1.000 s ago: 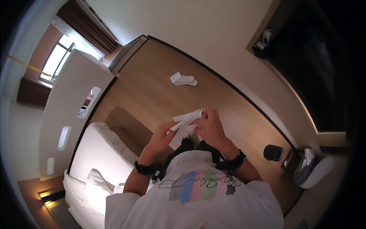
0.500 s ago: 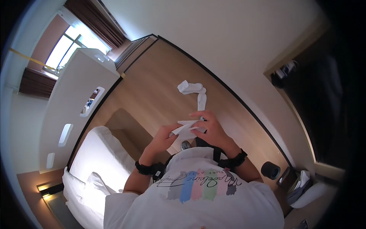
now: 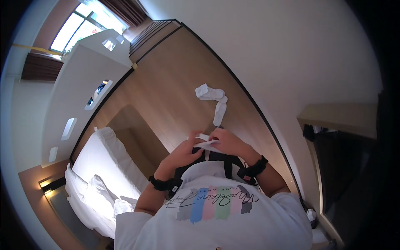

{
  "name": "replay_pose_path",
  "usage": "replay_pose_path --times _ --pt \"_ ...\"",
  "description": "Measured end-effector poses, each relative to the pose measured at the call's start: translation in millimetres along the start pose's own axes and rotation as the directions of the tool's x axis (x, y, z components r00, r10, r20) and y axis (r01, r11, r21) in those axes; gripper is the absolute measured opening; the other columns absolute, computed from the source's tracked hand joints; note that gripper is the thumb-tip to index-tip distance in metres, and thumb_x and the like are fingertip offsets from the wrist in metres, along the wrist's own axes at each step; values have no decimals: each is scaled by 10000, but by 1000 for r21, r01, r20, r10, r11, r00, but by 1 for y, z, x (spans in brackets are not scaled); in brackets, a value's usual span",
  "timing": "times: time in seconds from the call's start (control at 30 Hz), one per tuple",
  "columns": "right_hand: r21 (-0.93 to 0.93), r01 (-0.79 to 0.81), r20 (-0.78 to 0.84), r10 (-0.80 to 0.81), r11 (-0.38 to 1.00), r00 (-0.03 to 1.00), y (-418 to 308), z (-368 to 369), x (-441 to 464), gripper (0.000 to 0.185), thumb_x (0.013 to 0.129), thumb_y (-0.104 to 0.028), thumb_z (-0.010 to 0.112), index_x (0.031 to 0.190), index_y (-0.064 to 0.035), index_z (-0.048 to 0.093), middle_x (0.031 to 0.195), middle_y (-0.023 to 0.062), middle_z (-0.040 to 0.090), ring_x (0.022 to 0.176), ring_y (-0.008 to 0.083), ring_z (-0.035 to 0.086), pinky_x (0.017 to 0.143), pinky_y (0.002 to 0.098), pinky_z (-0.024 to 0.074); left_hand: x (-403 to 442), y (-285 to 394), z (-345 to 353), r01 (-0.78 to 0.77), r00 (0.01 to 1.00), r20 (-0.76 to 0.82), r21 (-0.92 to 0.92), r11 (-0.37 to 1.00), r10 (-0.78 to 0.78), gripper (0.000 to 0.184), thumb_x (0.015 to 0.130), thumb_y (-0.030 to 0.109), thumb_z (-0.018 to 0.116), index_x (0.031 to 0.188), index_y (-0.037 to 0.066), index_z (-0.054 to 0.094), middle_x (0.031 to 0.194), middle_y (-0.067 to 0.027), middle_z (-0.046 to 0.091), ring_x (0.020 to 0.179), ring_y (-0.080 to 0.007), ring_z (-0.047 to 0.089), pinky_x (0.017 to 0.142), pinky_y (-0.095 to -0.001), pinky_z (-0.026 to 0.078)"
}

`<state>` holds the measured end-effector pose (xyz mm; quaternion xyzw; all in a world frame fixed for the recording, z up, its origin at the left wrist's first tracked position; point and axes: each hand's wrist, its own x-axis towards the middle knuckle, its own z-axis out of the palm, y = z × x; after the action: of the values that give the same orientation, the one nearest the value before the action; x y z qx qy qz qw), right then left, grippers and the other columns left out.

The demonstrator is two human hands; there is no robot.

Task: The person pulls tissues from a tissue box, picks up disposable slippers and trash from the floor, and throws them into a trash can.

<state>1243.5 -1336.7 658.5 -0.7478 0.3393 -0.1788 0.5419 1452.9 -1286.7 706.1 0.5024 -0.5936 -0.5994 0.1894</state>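
A small white cloth item (image 3: 207, 145), which looks like a sock, is stretched between my two hands in front of my waist. My left hand (image 3: 186, 151) grips its left side between thumb and fingers. On the right side, my right hand (image 3: 225, 141) pinches the opposite edge. Beyond my hands, a folded white sock (image 3: 209, 92) lies on the wooden floor. Another white sock (image 3: 220, 113) extends from it toward me and seems to be on a foot, though its near end is partly hidden.
A bed with white bedding (image 3: 109, 160) stands at the left, beside a pale panel with cutouts (image 3: 85, 71). The wooden floor (image 3: 166, 83) runs toward a window (image 3: 77, 27). At the right are a wall (image 3: 266, 54) and a wood-framed dark recess (image 3: 339, 114).
The view has turned and shifted. One white sock has come into sight beside the folded one on the floor. My hands have drawn closer to my body with the cloth.
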Motion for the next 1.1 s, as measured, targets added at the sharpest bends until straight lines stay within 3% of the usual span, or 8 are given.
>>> replay_pose_path --times 0.07,0.3,0.4,0.5,0.6,0.8,0.87,1.1 --pt "-77 -274 137 282 959 950 10 -14 6 185 717 -88 648 853 -7 552 850 178 579 826 350 576 712 391 459 9 -13 -6 74 996 44 62 995 -76 524 828 64 569 1281 55 306 1059 -162 610 996 -300 592 837 -348 454" --pt "-127 -480 -8 483 868 875 82 -15 2 238 718 -139 633 898 4 571 840 199 600 789 352 592 712 393 467 30 -87 -60 283 909 233 264 922 -345 426 852 177 548 1233 36 420 1119 -180 592 1037 -342 564 865 -381 458" --pt "-21 -657 -154 647 753 747 94 -12 1 260 716 -149 624 906 13 552 874 207 606 821 357 596 726 392 470 50 -117 -101 262 875 309 342 902 -372 414 857 207 541 1221 41 439 1126 -179 589 1037 -345 563 867 -393 456" --pt "87 -800 -427 748 594 509 87 6 -3 269 738 -171 624 929 3 549 883 228 605 839 355 602 737 392 471 72 -134 -147 186 885 350 341 921 -308 390 844 198 533 1193 42 461 1075 -174 614 1007 -343 575 854 -395 458" --pt "193 -802 -590 720 565 365 78 36 6 265 738 -183 601 875 25 512 821 257 591 796 405 591 686 418 469 94 -151 -194 149 895 350 352 924 -277 366 831 188 530 1161 38 483 1019 -169 636 980 -346 585 837 -401 463" --pt "346 -780 -622 750 521 225 60 81 27 274 740 -197 615 872 20 512 808 240 594 786 384 597 684 407 471 132 -183 -262 97 889 320 568 817 -328 367 825 199 523 1148 27 498 988 -179 643 969 -352 590 837 -420 463" --pt "375 -778 -655 738 503 161 63 87 28 276 738 -200 634 887 9 529 798 208 606 772 337 612 682 391 474 151 -192 -268 75 875 337 616 784 -348 376 824 200 525 1155 22 497 988 -184 642 971 -351 589 842 -418 463" --pt "522 -683 -677 736 511 33 113 110 17 273 721 -207 622 849 18 536 830 231 606 786 372 598 693 414 467 187 -153 -255 -14 811 477 595 803 -339 388 824 204 528 1165 22 495 1009 -190 636 976 -356 587 851 -407 463"
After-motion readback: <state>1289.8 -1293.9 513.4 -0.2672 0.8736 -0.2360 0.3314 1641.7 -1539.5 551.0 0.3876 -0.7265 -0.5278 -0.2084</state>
